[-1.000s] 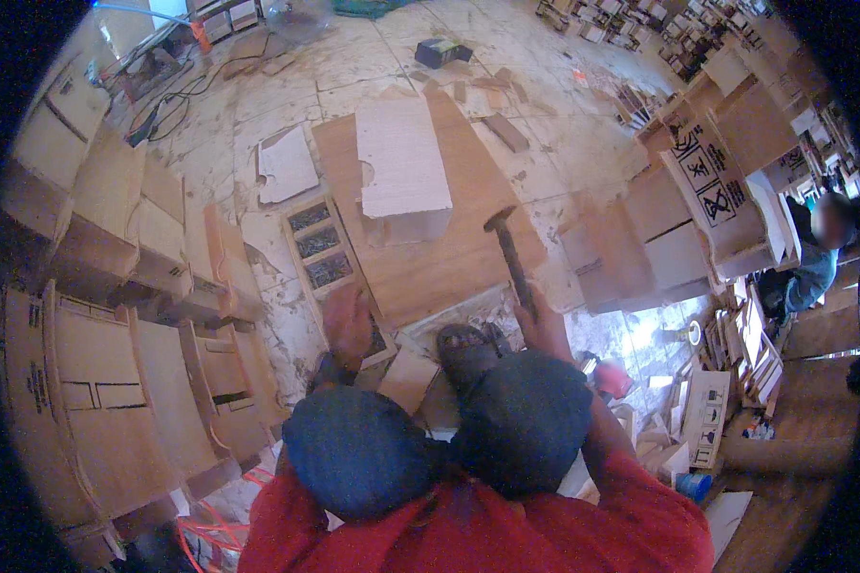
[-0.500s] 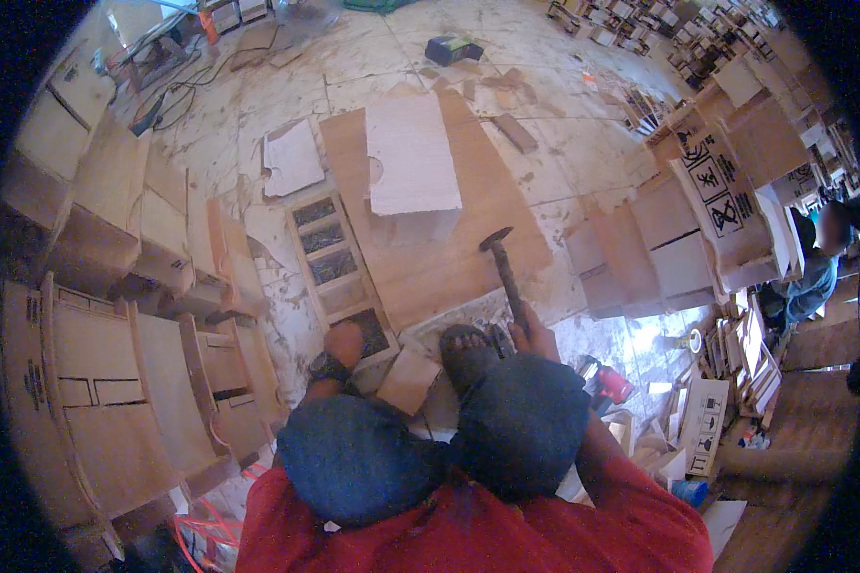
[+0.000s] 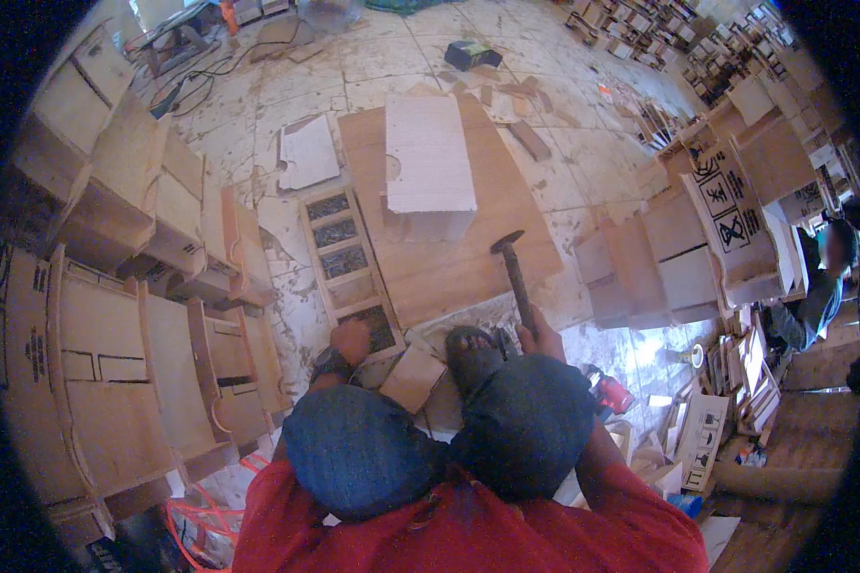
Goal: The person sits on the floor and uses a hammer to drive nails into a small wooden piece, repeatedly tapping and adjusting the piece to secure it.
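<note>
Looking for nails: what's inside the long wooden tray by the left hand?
The tray has compartments of small dark pieces, too small to identify. The left hand covers its near end.

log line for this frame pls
right hand: grips hammer over wood board | left hand: in nail tray | white box: on board

We crouched with both knees drawn up close, our left hand (image 3: pixel 351 341) reached down low in front, fingers curled under, our right hand (image 3: pixel 535 334) out past the right knee, fist wrapped tight, both forearms mostly hidden behind our legs
</note>
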`<state>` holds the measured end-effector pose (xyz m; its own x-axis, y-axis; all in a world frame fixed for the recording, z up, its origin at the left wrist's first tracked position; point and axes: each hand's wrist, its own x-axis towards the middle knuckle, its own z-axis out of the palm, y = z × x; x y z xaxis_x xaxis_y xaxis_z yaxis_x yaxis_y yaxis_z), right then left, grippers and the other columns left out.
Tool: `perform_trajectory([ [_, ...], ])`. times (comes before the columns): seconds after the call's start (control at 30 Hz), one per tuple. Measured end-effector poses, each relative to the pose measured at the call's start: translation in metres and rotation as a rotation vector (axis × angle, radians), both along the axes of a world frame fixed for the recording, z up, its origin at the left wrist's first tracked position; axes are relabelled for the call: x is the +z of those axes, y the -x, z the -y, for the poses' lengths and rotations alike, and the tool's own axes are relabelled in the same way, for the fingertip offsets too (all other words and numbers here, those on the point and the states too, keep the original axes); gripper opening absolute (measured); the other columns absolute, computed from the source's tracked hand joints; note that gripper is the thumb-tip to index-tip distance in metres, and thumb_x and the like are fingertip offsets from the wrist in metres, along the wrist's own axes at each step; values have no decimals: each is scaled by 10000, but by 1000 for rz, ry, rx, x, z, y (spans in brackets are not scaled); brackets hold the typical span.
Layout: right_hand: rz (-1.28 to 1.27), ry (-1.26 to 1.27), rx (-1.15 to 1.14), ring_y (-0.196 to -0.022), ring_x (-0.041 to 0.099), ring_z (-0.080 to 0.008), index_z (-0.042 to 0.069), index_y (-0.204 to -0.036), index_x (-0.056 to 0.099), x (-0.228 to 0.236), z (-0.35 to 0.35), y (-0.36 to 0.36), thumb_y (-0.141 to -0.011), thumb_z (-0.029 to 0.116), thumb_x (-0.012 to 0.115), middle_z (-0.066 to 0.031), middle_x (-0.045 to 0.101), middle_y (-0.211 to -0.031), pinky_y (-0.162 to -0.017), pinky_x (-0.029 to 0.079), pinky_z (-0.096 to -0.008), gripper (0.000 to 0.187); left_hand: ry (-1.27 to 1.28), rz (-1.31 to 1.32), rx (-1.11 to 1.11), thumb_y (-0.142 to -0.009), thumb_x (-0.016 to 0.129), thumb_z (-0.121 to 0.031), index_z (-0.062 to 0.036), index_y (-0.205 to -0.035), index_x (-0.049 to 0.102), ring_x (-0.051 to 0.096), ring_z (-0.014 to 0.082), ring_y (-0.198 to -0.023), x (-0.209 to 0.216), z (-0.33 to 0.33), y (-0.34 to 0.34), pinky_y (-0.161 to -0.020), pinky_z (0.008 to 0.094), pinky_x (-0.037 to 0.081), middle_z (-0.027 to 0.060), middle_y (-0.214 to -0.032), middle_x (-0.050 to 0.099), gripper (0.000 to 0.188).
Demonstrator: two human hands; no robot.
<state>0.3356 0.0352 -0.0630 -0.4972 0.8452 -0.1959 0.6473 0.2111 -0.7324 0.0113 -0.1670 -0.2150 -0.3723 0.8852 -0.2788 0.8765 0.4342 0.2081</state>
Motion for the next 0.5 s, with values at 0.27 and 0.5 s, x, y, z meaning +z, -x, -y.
perform_trajectory([
  [0.27,19,-77,15,-654,650,-374,104,-1363,437,6,-1,3,-907,251,599,-216,631,-728,-579,488,-434,506,-156,251,149,-796,611,-221,-95,-938,712,668,348,-768,50,1,-6,-701,429,545,175,-834,683,215],
  [0.5,-102,-199,106,-783,659,-324,111,-1396,402,62,0,36,-903,179,596,-217,648,-870,-683,492,-388,534,-838,700,488,-872,605,-195,-21,-1050,657,665,300,-843,156,-66,-26,-759,380,510,182,-936,675,255],
])
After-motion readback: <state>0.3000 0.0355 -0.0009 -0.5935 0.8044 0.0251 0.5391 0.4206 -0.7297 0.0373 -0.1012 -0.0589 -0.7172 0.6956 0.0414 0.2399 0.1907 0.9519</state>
